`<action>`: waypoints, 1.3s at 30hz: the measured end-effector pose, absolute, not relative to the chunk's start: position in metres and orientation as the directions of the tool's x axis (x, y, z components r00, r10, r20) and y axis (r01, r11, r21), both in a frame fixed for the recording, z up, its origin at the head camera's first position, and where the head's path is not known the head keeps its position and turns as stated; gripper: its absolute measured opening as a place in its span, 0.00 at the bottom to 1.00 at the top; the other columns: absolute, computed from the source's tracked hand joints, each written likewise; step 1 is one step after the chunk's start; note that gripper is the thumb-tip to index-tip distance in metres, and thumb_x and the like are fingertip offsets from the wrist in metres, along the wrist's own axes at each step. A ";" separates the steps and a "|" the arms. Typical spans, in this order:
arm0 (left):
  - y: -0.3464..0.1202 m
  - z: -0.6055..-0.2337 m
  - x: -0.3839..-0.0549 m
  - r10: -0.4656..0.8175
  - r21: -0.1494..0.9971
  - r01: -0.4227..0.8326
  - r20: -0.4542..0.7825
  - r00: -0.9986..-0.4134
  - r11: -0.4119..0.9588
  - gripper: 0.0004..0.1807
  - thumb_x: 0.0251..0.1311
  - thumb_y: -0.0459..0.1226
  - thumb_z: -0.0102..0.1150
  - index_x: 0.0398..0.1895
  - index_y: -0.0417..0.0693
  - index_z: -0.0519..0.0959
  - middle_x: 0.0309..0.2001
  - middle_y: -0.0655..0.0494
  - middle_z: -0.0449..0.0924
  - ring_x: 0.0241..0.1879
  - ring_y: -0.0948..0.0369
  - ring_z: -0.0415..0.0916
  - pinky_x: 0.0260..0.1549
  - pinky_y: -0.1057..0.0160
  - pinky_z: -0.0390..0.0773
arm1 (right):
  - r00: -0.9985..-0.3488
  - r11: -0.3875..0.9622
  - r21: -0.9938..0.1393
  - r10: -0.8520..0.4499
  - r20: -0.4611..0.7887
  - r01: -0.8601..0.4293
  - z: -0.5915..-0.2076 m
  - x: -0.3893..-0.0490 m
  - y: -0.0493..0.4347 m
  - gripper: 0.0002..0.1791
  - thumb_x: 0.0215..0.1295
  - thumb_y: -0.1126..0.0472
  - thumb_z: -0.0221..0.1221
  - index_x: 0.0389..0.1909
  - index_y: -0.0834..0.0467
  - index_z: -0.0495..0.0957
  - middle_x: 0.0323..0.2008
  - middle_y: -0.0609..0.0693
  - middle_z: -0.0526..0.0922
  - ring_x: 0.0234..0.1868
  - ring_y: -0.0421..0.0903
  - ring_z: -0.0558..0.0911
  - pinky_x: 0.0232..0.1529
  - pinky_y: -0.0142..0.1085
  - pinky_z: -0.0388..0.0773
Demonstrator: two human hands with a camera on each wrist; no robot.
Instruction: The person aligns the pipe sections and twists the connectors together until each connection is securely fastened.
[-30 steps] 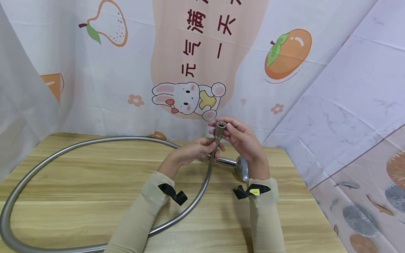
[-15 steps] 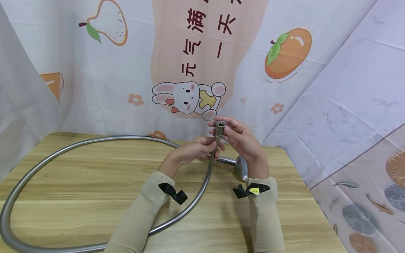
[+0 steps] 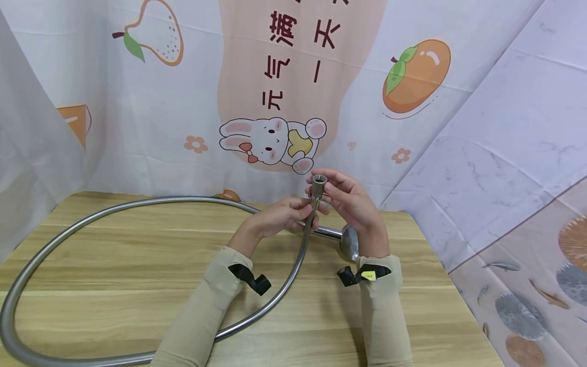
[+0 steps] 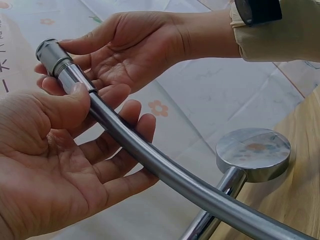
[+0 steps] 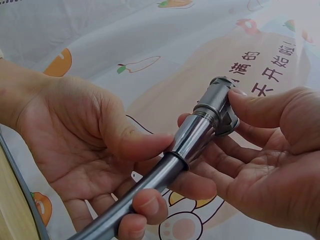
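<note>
My left hand (image 3: 279,218) holds a silver shower hose (image 3: 300,255) just below its end, thumb laid on the smooth metal sleeve (image 5: 192,135) and fingers beneath. At the tip sits a metal connector nut (image 3: 319,186), its threaded mouth facing up in the head view. My right hand (image 3: 355,206) pinches this nut, its thumb (image 5: 255,107) on one side and fingers behind. A curved metal edge (image 5: 230,122) shows beside the nut, near the right fingers. Thread is visible between nut and sleeve in the right wrist view.
A chrome shower head (image 3: 350,243) lies on the wooden table (image 3: 137,265) behind the right wrist, its handle (image 3: 327,233) running left behind the hands. The hose loops widely across the table's left side. A printed curtain (image 3: 160,117) hangs behind.
The right fingertips behind the nut show slightly less on its left side than a second ago. Both hands and the hose otherwise stay almost in place.
</note>
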State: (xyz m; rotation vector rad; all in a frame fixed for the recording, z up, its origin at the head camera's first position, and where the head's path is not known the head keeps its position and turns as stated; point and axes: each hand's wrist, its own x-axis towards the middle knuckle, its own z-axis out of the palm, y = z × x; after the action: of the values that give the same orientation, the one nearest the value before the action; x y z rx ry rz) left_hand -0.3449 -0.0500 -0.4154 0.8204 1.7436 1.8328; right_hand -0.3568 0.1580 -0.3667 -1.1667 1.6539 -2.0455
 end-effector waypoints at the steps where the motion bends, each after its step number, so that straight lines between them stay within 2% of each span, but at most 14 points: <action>1: -0.050 -0.415 -0.345 0.699 0.996 0.060 0.094 -0.709 -0.073 0.21 0.81 0.39 0.37 0.63 0.35 0.73 0.38 0.54 0.81 0.50 0.52 0.79 0.58 0.45 0.76 | -0.643 -0.319 -0.908 -0.641 0.418 -0.272 -0.367 -0.357 0.158 0.19 0.79 0.70 0.46 0.62 0.57 0.77 0.52 0.50 0.83 0.52 0.45 0.86 0.60 0.36 0.78; 6: -0.050 -0.414 -0.344 0.688 0.997 0.044 0.076 -0.722 -0.064 0.20 0.81 0.40 0.38 0.62 0.37 0.74 0.38 0.54 0.82 0.48 0.56 0.80 0.54 0.51 0.79 | -0.657 -0.318 -0.907 -0.627 0.419 -0.275 -0.367 -0.358 0.158 0.19 0.77 0.72 0.47 0.61 0.58 0.77 0.48 0.49 0.85 0.51 0.45 0.86 0.58 0.36 0.79; 11: -0.052 -0.413 -0.344 0.685 0.997 0.040 0.070 -0.725 -0.060 0.20 0.81 0.41 0.38 0.60 0.37 0.74 0.39 0.53 0.81 0.48 0.57 0.79 0.51 0.55 0.80 | -0.667 -0.298 -0.910 -0.619 0.414 -0.289 -0.368 -0.359 0.160 0.19 0.77 0.71 0.48 0.60 0.55 0.80 0.52 0.49 0.86 0.53 0.44 0.86 0.60 0.37 0.78; 16: -0.053 -0.412 -0.344 0.680 0.997 0.044 0.077 -0.729 -0.066 0.19 0.81 0.40 0.38 0.59 0.38 0.75 0.39 0.53 0.81 0.47 0.57 0.80 0.54 0.51 0.80 | -0.642 -0.334 -0.896 -0.626 0.444 -0.294 -0.367 -0.359 0.165 0.18 0.79 0.70 0.47 0.58 0.56 0.82 0.55 0.51 0.87 0.57 0.45 0.86 0.61 0.38 0.79; 21: -0.054 -0.413 -0.344 0.674 0.997 0.038 0.078 -0.735 -0.074 0.18 0.81 0.40 0.38 0.58 0.39 0.75 0.38 0.54 0.81 0.46 0.57 0.80 0.57 0.45 0.77 | -0.651 -0.340 -0.898 -0.621 0.437 -0.278 -0.364 -0.357 0.167 0.19 0.79 0.70 0.46 0.55 0.55 0.84 0.55 0.51 0.87 0.57 0.44 0.86 0.58 0.37 0.81; 26: -0.054 -0.412 -0.344 0.674 0.997 0.030 0.069 -0.736 -0.069 0.18 0.81 0.40 0.38 0.58 0.39 0.75 0.38 0.54 0.81 0.46 0.57 0.80 0.55 0.47 0.78 | -0.668 -0.303 -0.908 -0.616 0.418 -0.288 -0.362 -0.356 0.167 0.19 0.78 0.72 0.47 0.54 0.56 0.84 0.54 0.50 0.88 0.58 0.44 0.85 0.58 0.37 0.81; 31: -0.053 -0.411 -0.343 0.677 0.997 0.039 0.072 -0.732 -0.064 0.18 0.81 0.40 0.39 0.59 0.39 0.75 0.38 0.53 0.81 0.47 0.57 0.80 0.52 0.52 0.79 | -0.661 -0.328 -0.902 -0.615 0.430 -0.281 -0.362 -0.357 0.166 0.17 0.77 0.73 0.49 0.52 0.56 0.84 0.53 0.51 0.88 0.57 0.45 0.86 0.56 0.37 0.82; 39: -0.053 -0.413 -0.343 0.684 0.998 0.044 0.064 -0.726 -0.046 0.18 0.81 0.41 0.39 0.60 0.40 0.75 0.40 0.53 0.81 0.48 0.56 0.80 0.56 0.46 0.77 | -0.659 -0.328 -0.902 -0.617 0.430 -0.280 -0.366 -0.358 0.166 0.17 0.76 0.74 0.48 0.47 0.55 0.83 0.50 0.50 0.89 0.54 0.44 0.87 0.57 0.36 0.81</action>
State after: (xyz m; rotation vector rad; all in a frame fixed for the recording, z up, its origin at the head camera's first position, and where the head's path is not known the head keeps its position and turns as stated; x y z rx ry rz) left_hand -0.3433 -0.0526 -0.4129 0.7700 1.7721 1.8231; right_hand -0.3581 0.1664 -0.3656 -1.1572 1.6591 -2.0841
